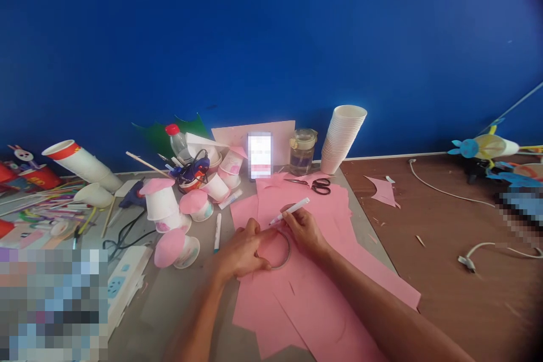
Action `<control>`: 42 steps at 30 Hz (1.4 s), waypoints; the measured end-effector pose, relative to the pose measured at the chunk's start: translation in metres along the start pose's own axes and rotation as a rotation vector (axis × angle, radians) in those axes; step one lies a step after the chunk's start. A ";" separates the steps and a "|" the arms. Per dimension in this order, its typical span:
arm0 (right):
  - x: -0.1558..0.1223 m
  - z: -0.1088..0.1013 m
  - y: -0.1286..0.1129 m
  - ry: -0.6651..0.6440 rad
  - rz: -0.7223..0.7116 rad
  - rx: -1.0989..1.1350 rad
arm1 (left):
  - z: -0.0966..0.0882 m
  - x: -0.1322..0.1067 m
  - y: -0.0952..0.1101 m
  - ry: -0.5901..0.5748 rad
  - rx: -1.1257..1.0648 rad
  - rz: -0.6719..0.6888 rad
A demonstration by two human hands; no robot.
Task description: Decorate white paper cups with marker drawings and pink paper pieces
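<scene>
My right hand [304, 230] grips a white marker pen [292, 210], its tip pointing down and left near the pink paper [322, 288]. A thin round ring [289, 253] lies flat on the paper, with pink showing through its middle. My left hand [241, 251] holds this ring at its left side, the thumb on the near edge and the fingers at the far edge. Part of the ring is hidden by those fingers. Black-handled scissors [321, 185] rest on the far part of the paper. A second marker [218, 232] lies left of my left hand.
Paper cups with pink tops [161, 203] stand and lie at the left. Behind the paper are a lit phone [259, 155], a glass jar [302, 153] and a tall leaning stack of white cups [343, 138]. A power strip [123, 288] and a white cable [445, 184] flank the work.
</scene>
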State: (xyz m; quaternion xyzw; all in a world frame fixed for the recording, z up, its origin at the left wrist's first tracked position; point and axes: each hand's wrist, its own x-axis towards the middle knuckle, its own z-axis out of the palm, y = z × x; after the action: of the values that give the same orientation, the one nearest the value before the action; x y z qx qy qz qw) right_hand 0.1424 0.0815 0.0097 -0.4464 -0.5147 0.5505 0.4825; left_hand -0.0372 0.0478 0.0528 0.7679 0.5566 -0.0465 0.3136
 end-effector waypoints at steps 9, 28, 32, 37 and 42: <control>0.002 -0.001 0.003 -0.066 -0.004 -0.016 | 0.000 0.000 0.000 -0.012 0.007 0.003; 0.012 -0.012 -0.008 -0.120 0.011 -0.430 | 0.002 0.002 -0.003 -0.002 0.071 0.005; 0.014 -0.026 -0.011 -0.145 0.037 -0.453 | 0.000 0.001 -0.003 -0.016 0.057 0.024; 0.013 -0.035 -0.018 -0.240 0.063 -0.442 | -0.001 0.001 -0.003 -0.027 0.051 0.027; 0.011 -0.039 -0.022 -0.265 0.078 -0.437 | -0.001 0.000 -0.003 -0.018 0.052 0.021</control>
State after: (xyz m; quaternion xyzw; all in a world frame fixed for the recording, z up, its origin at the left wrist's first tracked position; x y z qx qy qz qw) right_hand 0.1815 0.0976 0.0293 -0.4836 -0.6626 0.4978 0.2815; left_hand -0.0395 0.0489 0.0522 0.7812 0.5441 -0.0643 0.2991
